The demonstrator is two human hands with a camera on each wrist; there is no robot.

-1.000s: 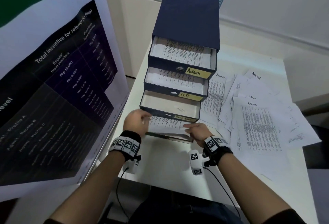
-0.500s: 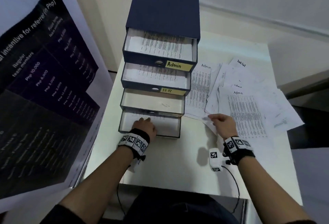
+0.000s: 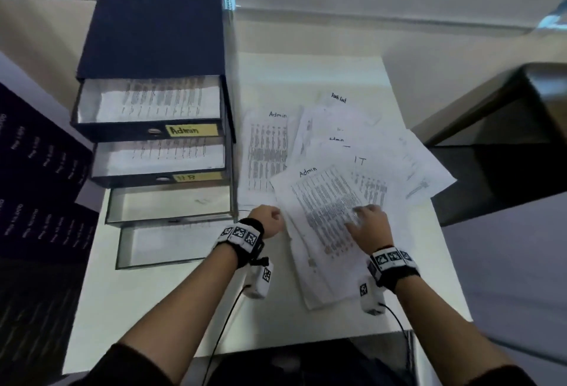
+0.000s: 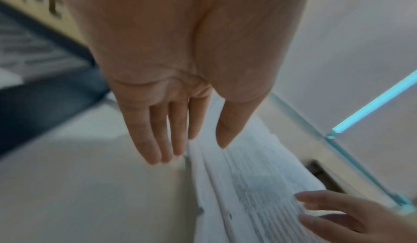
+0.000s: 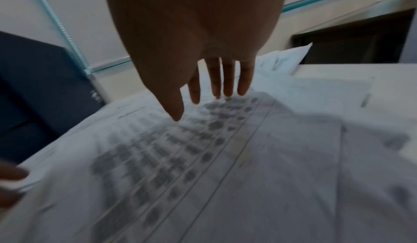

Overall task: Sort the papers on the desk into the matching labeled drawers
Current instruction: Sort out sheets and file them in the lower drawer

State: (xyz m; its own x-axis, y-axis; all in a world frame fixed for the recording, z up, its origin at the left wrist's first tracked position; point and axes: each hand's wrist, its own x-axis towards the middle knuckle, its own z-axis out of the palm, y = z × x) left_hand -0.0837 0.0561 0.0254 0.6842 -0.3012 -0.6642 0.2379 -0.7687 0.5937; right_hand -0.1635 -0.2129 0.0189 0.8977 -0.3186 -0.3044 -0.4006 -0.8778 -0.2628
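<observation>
Right hand [image 3: 366, 226], fingers straight, flat on top Admin sheet [image 3: 325, 201] of loose papers. Left hand [image 3: 266, 220], open-fingered, beside the sheet's edge, holding nothing.

A drawer unit [image 3: 153, 27] stood at the rear left corner of the desk [image 3: 171, 309], its four drawers pulled out in steps toward the front edge. The Admin drawer [image 3: 147, 132] was topmost, with sheets in it; below it came the second drawer [image 3: 159, 177], also holding sheets, then the third drawer [image 3: 171, 220] and the bottom drawer [image 3: 159, 260], nearest the front. To the right of the unit, loose papers [image 3: 334, 189] lay fanned and overlapping across the desk toward its right edge. A board [image 3: 36, 177] stood off the left edge.
</observation>
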